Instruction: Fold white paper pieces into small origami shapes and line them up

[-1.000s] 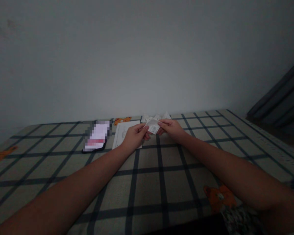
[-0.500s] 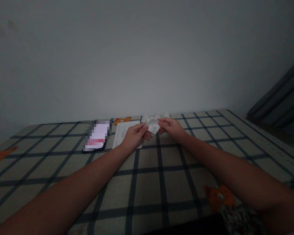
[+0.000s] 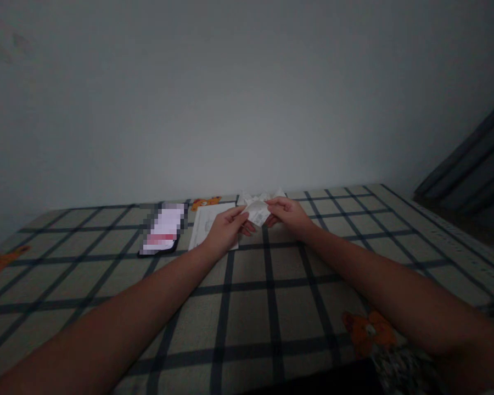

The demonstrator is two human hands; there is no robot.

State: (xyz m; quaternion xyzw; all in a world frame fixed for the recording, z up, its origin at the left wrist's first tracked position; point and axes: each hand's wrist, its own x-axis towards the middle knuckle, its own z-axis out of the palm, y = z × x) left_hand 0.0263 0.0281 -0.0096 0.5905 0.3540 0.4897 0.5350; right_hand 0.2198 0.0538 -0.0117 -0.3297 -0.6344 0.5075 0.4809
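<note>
Since the earlier frame the folded paper slip is barely shifting, hanging just above the checked cloth. The left hand and right hand are pinching its opposite edges, with crumpled papers lying just behind.

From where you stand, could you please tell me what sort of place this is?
Probably a bedroom: a checked sheet with bear prints, a bare wall, a phone.
</note>
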